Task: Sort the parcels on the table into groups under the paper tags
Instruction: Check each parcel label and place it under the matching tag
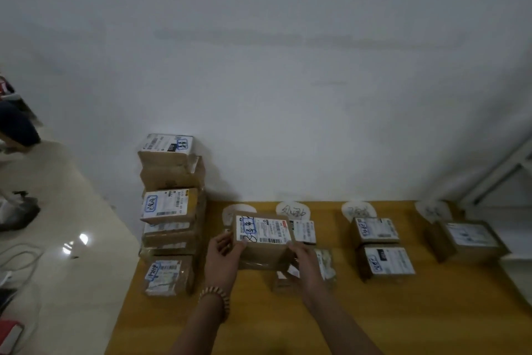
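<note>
Brown cardboard parcel with white label (260, 235) is gripped at both short ends over the yellow wooden table (374, 311), with the left hand (223, 252) and right hand (305, 264) curled round it. Its long axis runs left-right. The leftmost round white paper tag (239, 207) lies directly beyond, partly hidden.

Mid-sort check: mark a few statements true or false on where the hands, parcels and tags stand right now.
1. The left hand and right hand grip the same parcel. True.
2. Four paper tags lie along the table's far edge. True.
3. The parcel stack stands at the table's right end. False: it stands at the left end.
4. Two parcels lie below the third tag from the left. True.
5. No parcel lies below the rightmost tag. False: one brown parcel lies there.
</note>
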